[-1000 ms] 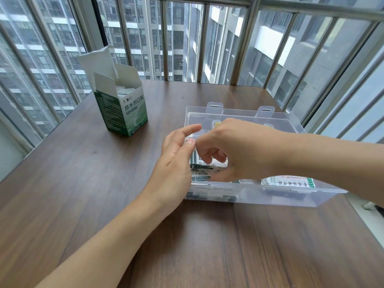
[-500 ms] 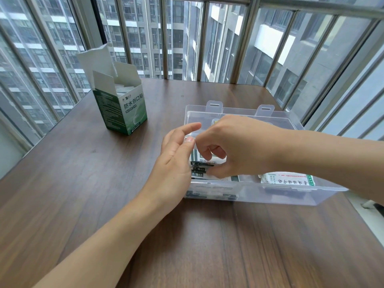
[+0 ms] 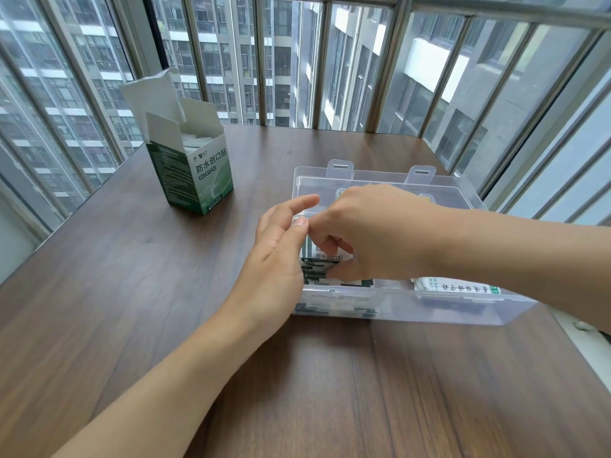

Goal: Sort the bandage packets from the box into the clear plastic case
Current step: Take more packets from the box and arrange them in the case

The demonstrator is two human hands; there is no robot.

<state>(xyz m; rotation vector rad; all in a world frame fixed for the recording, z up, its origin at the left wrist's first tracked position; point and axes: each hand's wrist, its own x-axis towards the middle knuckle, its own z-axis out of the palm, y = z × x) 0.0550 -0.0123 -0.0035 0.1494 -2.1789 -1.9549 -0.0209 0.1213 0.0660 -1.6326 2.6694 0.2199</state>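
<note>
Near the bench's (image 3: 139,292) far left corner stands the box (image 3: 198,173), green and white, upright, its top flaps open and white packet edges showing inside. It is well apart from the case.

Toward the middle, the left hand (image 3: 277,259) reaches in from the near left edge and rests against the left end wall of the clear plastic case (image 3: 429,309). Its fingers are nearly straight, the grip wide and holding nothing; the thumb tip touches the right hand's fingertips.

The case lies toward the bench's right edge, its lid folded back flat behind it, with two tabs at the far side. Over its left part, the right hand (image 3: 373,233) comes from the right with fingers curled down into the case, its grip narrow and pinching the bandage packets (image 3: 322,269), a small white and dark green stack standing on edge against the left wall. How many packets it holds cannot be told.

Further right in the case lies another stack of white packets (image 3: 456,287), flat, with green print.
</note>
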